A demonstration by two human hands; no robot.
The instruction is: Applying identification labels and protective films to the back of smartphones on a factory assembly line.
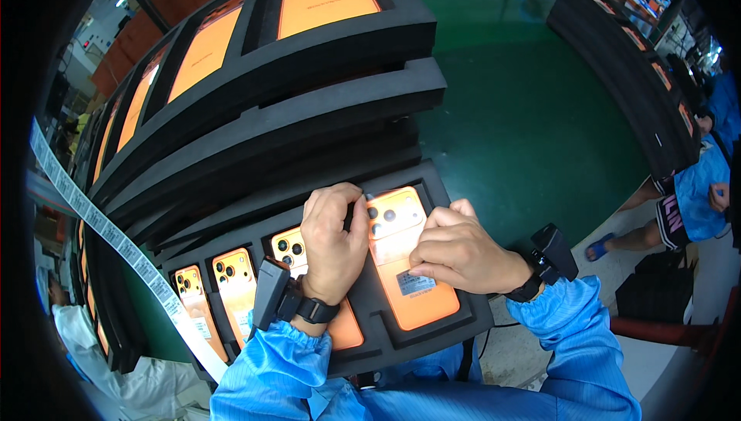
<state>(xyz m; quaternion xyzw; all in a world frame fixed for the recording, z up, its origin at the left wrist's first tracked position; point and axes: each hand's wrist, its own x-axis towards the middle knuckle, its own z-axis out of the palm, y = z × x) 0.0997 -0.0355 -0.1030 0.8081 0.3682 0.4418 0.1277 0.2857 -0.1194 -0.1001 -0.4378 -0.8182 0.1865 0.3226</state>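
An orange phone (421, 311) lies back up in a recess of the black foam tray (482, 317) before me. On its lower back is a small silvery printed label (417, 283). My right hand (469, 257) is over the phone's right side, fingers curled in and fingertips close to that label. Beside the camera bump, at the phone's upper left edge, my left hand (336, 240) is closed in a pinch. What either hand holds, if anything, is hidden. Under my left hand and wrist lies another orange phone (345, 329), partly covered.
More orange phones (234, 276) sit in the tray to the left. A long strip of printed labels (123, 245) crosses the left side. Beyond rise stacked black foam trays (347, 87) on a green tabletop (532, 104). At right are another tray row (610, 81) and a person in blue (701, 197).
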